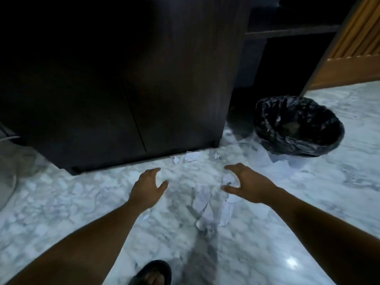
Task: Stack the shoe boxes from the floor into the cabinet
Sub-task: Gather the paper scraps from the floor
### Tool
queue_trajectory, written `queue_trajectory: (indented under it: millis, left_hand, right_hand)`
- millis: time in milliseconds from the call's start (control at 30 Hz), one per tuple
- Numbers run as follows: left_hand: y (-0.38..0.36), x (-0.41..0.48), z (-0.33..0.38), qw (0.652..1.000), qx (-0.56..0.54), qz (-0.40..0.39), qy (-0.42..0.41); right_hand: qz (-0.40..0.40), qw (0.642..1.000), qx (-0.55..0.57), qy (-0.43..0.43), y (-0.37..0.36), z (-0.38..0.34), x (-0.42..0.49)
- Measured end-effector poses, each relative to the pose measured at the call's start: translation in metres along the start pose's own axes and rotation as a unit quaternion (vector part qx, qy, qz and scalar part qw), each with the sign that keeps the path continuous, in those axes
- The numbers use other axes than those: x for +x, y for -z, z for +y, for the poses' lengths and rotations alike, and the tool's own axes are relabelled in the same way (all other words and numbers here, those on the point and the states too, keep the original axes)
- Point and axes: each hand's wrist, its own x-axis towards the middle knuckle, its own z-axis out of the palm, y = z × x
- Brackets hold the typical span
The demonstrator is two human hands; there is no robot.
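A dark wooden cabinet (115, 83) with two closed doors stands on the marble floor ahead of me. No shoe box shows in the head view. My left hand (147, 187) and my right hand (244, 185) reach forward side by side above the floor, palms facing each other, fingers spread and relaxed. Neither hand holds anything. Torn white paper scraps (203, 199) lie on the floor between and below the hands.
A waste bin lined with a black bag (298, 126) stands to the right of the cabinet, with paper beside it. A light wooden door (353, 58) is at the far right. My foot in a dark sandal (153, 273) shows at the bottom. A pale round object (6, 179) sits at the left edge.
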Motion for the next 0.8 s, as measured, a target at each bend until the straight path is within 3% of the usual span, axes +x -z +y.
queue_trajectory:
  millis: [133, 300, 433, 633, 800]
  left_hand:
    - [-0.025, -0.048, -0.1, 0.986, 0.153, -0.017, -0.068]
    - [-0.068, -0.082, -0.137, 0.967, 0.206, -0.053, -0.14]
    - [-0.104, -0.067, -0.103, 0.967, 0.206, -0.07, -0.13]
    - [-0.142, -0.016, -0.023, 0.951, 0.205, -0.083, -0.214]
    - [-0.156, 0.011, 0.005, 0.886, 0.258, -0.138, -0.36]
  right_hand:
    - [0.056, 0.998, -0.012, -0.015, -0.091, 0.014, -0.01]
    - [0.076, 0.994, -0.078, -0.022, -0.189, 0.001, -0.03]
    - [0.122, 0.987, -0.052, -0.096, -0.193, 0.005, -0.017]
    - [0.077, 0.992, -0.073, -0.062, -0.154, 0.028, 0.02]
    - [-0.029, 0.998, -0.055, 0.014, -0.138, 0.068, 0.036]
